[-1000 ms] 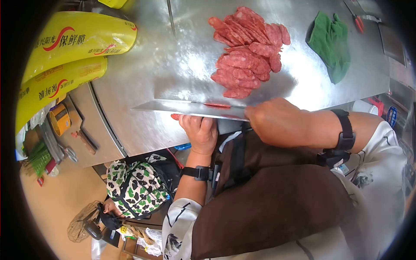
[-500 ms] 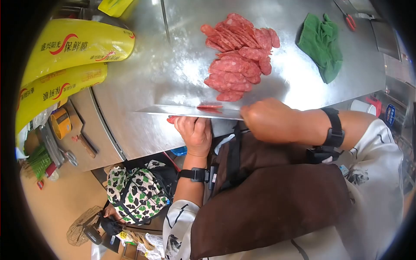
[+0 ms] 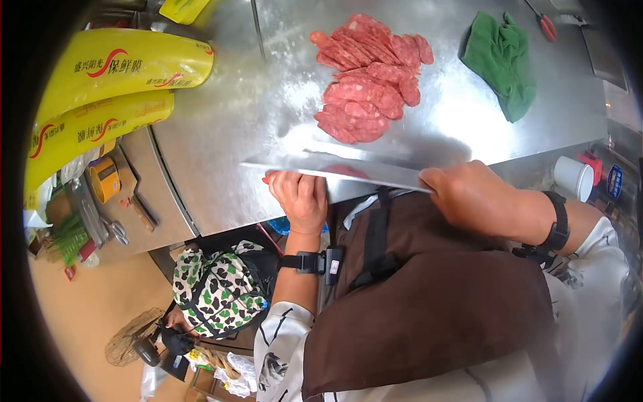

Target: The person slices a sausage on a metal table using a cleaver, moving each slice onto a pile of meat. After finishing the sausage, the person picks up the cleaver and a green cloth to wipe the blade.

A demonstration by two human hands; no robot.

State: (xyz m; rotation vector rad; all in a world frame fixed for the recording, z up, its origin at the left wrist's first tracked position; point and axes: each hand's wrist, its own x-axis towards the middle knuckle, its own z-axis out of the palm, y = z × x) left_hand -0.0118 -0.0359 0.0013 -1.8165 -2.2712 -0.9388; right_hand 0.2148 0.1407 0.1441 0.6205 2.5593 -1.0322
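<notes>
My right hand (image 3: 469,194) is closed around the handle of a long-bladed knife (image 3: 392,175). Its blade reaches left across the steel counter's front area, just beyond my left hand (image 3: 299,201). That hand is closed with bent fingers over a red sausage (image 3: 268,177), of which only a small end shows. A reddish patch, seemingly a slice (image 3: 348,171), lies against the blade. Past the knife, thin oval sausage slices (image 3: 372,80) are heaped in overlapping rows on the metal.
A green cloth (image 3: 501,63) lies right of the slices, with red-handled scissors (image 3: 547,28) beyond. Yellow cling film packs (image 3: 134,63) are at the left, above a cleaver (image 3: 143,213) and grey scissors (image 3: 119,232). A person in a patterned top (image 3: 218,291) is below left.
My right hand has drawn the knife to the right and slightly toward me. My left hand stays almost in place on the sausage. The view has shifted slightly.
</notes>
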